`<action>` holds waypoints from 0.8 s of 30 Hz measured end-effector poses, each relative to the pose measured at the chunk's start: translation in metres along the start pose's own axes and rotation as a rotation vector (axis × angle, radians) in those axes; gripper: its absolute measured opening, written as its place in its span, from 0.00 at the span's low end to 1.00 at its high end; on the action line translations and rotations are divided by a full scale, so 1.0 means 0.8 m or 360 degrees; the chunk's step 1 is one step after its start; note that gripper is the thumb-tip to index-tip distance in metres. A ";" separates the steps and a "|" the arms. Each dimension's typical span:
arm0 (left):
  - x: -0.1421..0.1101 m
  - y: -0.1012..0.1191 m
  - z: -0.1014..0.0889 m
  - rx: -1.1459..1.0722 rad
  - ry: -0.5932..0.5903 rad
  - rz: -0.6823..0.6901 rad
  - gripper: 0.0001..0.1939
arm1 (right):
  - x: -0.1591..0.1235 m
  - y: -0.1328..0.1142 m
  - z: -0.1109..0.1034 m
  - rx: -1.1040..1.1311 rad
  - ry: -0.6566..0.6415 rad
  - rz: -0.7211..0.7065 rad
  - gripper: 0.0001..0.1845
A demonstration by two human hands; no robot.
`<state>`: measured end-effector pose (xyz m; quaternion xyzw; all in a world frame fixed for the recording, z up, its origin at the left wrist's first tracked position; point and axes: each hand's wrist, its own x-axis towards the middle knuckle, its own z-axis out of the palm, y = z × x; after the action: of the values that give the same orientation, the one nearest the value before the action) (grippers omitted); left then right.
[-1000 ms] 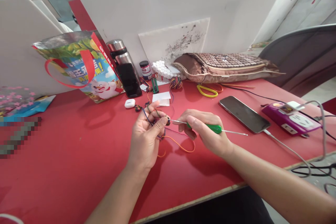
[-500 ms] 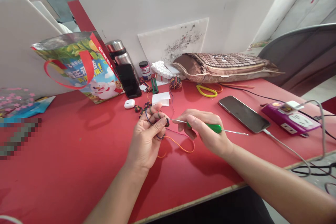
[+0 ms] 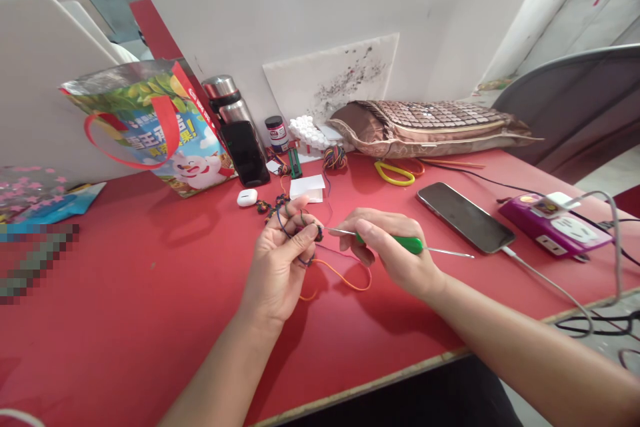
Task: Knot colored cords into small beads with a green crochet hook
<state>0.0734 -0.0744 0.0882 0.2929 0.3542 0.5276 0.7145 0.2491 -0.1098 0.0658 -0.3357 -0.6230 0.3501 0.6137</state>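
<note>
Between thumb and fingers, my left hand [image 3: 283,253] pinches a small knotted piece of dark multicoloured cord [image 3: 319,233]. Dark cord winds around its fingers, and an orange cord end [image 3: 345,282] loops out below over the table. My right hand [image 3: 393,250] grips a green-handled crochet hook [image 3: 410,243], with metal shafts at both ends. Its left tip points at the knotted cord, very close to it; whether they touch I cannot tell. More knotted cord [image 3: 265,207] lies behind my left hand, and a ball of multicoloured cord [image 3: 335,158] sits farther back.
On the red table [image 3: 150,320] stand a colourful bag [image 3: 175,140], a steel flask [image 3: 233,107] and a dark phone [image 3: 246,153]. A white earbud case [image 3: 247,197] and folded white paper [image 3: 307,188] lie nearer. Right are yellow-handled scissors [image 3: 395,174], a charging phone [image 3: 465,217] and a purple power strip [image 3: 555,227].
</note>
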 end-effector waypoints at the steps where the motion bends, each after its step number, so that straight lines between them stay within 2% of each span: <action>1: 0.000 0.000 0.000 0.0002 -0.0001 0.0003 0.27 | 0.000 0.000 0.000 0.0002 -0.0003 0.0002 0.20; 24: -0.002 0.000 0.000 0.0008 -0.0022 0.0000 0.23 | -0.001 0.001 -0.001 -0.0027 -0.0017 0.0032 0.20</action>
<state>0.0729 -0.0755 0.0885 0.2983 0.3505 0.5247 0.7162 0.2498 -0.1097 0.0647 -0.3453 -0.6259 0.3527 0.6038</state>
